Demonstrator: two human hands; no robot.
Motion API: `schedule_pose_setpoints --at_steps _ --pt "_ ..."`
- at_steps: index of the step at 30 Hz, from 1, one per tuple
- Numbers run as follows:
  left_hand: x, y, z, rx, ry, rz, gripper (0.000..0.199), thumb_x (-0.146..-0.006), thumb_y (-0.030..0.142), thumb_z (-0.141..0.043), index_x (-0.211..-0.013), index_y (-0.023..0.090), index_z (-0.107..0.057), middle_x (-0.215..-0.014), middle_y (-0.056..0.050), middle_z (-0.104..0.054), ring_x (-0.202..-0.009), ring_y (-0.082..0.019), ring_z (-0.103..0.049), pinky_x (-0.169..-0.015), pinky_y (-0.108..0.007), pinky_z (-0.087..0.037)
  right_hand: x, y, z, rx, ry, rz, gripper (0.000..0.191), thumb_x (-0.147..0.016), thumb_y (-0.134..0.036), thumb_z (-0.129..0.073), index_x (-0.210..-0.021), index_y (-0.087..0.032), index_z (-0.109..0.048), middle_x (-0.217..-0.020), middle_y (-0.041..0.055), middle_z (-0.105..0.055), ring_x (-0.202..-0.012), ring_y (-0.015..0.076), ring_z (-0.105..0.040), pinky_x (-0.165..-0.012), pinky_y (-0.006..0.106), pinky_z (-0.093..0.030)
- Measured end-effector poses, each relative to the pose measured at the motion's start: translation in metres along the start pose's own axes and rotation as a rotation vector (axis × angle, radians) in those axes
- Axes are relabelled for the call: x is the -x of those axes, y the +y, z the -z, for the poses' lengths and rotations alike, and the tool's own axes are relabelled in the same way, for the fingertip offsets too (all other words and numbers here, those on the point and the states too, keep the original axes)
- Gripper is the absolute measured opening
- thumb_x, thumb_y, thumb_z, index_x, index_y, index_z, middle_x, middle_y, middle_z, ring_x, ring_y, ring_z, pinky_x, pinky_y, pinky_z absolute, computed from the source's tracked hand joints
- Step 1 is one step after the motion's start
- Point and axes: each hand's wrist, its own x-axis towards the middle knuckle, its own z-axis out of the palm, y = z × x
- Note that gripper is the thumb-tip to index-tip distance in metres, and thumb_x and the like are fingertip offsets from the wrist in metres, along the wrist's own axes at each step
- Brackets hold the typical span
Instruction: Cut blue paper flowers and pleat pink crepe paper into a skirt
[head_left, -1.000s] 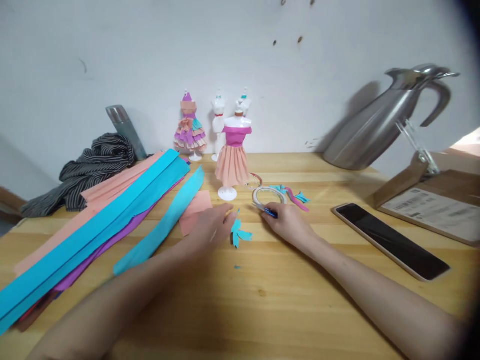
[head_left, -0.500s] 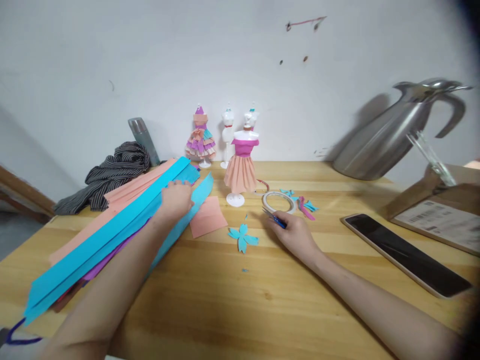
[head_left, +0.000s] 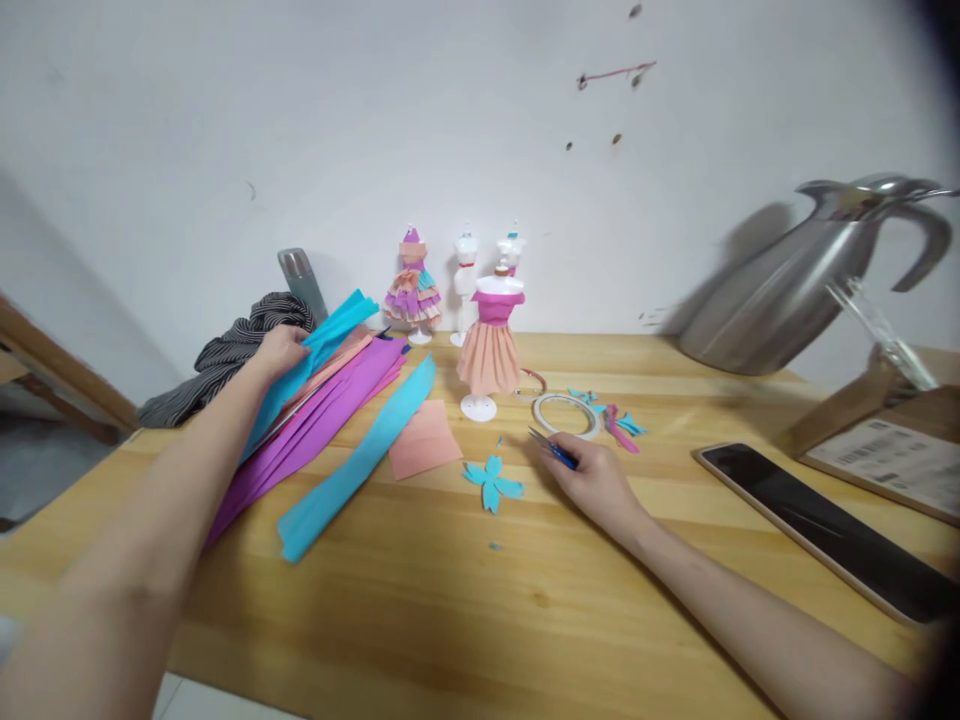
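My left hand (head_left: 283, 352) is closed on the folded blue crepe paper (head_left: 326, 338) at the left, above a pile of peach and purple crepe paper (head_left: 322, 415). In my right hand (head_left: 592, 478), resting on the table, are small blue-handled scissors (head_left: 559, 453) with the tips pointing left. Just left of them lies a blue paper flower (head_left: 493, 484). A peach paper square (head_left: 424, 440) and a loose blue strip (head_left: 360, 465) lie between my hands. Behind the flower stands a mini dress form (head_left: 493, 345) in a magenta top and pleated peach skirt.
More dress forms stand by the wall, one in a ruffled dress (head_left: 412, 290). A tape roll (head_left: 566, 415) and paper scraps (head_left: 621, 425) lie past my right hand. At the right are a phone (head_left: 817, 525), a cardboard box (head_left: 885, 440) and a steel jug (head_left: 780, 285). Striped cloth (head_left: 232, 350) lies left.
My left hand has moved left and back, carrying the blue crepe paper off the pile and uncovering purple paper. My right hand keeps its place with the scissors.
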Motion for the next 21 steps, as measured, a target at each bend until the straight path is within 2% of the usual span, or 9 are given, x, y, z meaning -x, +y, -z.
schedule_pose_setpoints --at_steps 2,4,6,7,9,13,16,18,21 --pt "0.008 0.003 -0.005 -0.081 0.062 -0.067 0.048 -0.08 0.019 -0.048 -0.127 0.01 -0.054 -0.121 -0.015 -0.063 -0.113 -0.032 -0.055 -0.093 -0.037 -0.042 0.0 0.0 0.0 0.008 -0.013 -0.003 0.034 -0.085 -0.043 -0.048 -0.067 -0.017 -0.06 -0.056 0.002 -0.054 -0.055 0.0165 -0.047 -0.055 0.029 -0.034" --pt "0.02 0.008 -0.019 -0.138 0.035 -0.176 0.048 -0.085 0.021 -0.043 -0.133 0.015 -0.048 -0.137 -0.014 -0.053 -0.12 -0.028 -0.051 -0.098 -0.035 -0.039 0.0 0.001 -0.001 0.018 -0.025 0.001 0.035 -0.086 -0.044 -0.048 -0.066 -0.018 -0.058 -0.057 0.0019 -0.053 -0.056 0.0166 -0.046 -0.055 0.029 -0.033" --pt "0.032 0.013 -0.037 -0.189 -0.082 -0.268 0.036 -0.084 0.034 -0.05 -0.115 0.018 -0.06 -0.128 -0.01 -0.059 -0.112 -0.026 -0.056 -0.097 -0.032 -0.041 0.001 0.001 -0.001 0.023 -0.035 0.009 0.035 -0.086 -0.045 -0.047 -0.065 -0.018 -0.057 -0.056 0.0017 -0.052 -0.055 0.0164 -0.046 -0.055 0.029 -0.033" --pt "0.037 0.015 -0.046 -0.214 -0.133 -0.288 0.035 -0.081 0.04 -0.056 -0.107 0.018 -0.063 -0.122 -0.01 -0.062 -0.106 -0.026 -0.058 -0.094 -0.031 -0.042 0.001 0.001 -0.001 0.023 -0.037 0.011 0.035 -0.086 -0.045 -0.047 -0.065 -0.018 -0.057 -0.056 0.0015 -0.051 -0.055 0.0162 -0.045 -0.054 0.029 -0.032" --pt "0.041 0.015 -0.057 -0.26 -0.183 -0.3 0.038 -0.075 0.043 -0.063 -0.103 0.016 -0.063 -0.117 -0.013 -0.064 -0.103 -0.027 -0.059 -0.09 -0.031 -0.043 0.001 0.001 -0.001 0.026 -0.038 0.018 0.035 -0.086 -0.044 -0.048 -0.064 -0.018 -0.056 -0.055 0.0011 -0.05 -0.054 0.0159 -0.044 -0.053 0.029 -0.032" --pt "0.034 0.01 -0.055 -0.325 -0.188 -0.274 0.025 -0.083 0.032 -0.05 -0.094 0.015 -0.065 -0.101 -0.013 -0.069 -0.096 -0.026 -0.062 -0.083 -0.031 -0.043 0.002 0.002 -0.002 0.016 -0.029 0.046 0.036 -0.087 -0.045 -0.049 -0.066 -0.018 -0.059 -0.055 0.0008 -0.051 -0.054 0.0151 -0.044 -0.052 0.028 -0.033" --pt "0.029 0.009 -0.046 -0.369 -0.15 -0.235 0.029 -0.085 0.028 -0.041 -0.088 0.014 -0.067 -0.095 -0.015 -0.07 -0.093 -0.028 -0.063 -0.079 -0.034 -0.045 0.001 0.004 -0.003 0.007 -0.018 0.072 0.04 -0.088 -0.048 -0.048 -0.064 -0.018 -0.058 -0.053 -0.0002 -0.049 -0.052 0.0137 -0.042 -0.051 0.027 -0.033" --pt "0.033 0.012 -0.047 -0.393 -0.123 -0.221 0.036 -0.086 0.035 -0.039 -0.094 0.013 -0.067 -0.099 -0.017 -0.07 -0.095 -0.031 -0.064 -0.079 -0.036 -0.046 0.001 0.005 -0.004 0.004 -0.018 0.08 0.04 -0.087 -0.048 -0.049 -0.062 -0.018 -0.057 -0.053 -0.0008 -0.049 -0.052 0.0131 -0.041 -0.051 0.026 -0.033" --pt "0.045 0.018 -0.059 -0.437 -0.138 -0.234 0.047 -0.08 0.05 -0.049 -0.101 0.012 -0.067 -0.106 -0.021 -0.068 -0.1 -0.036 -0.063 -0.078 -0.04 -0.048 0.0 0.006 -0.004 -0.016 -0.018 0.066 0.039 -0.086 -0.047 -0.05 -0.06 -0.018 -0.056 -0.053 -0.0014 -0.046 -0.052 0.0126 -0.04 -0.051 0.026 -0.032"
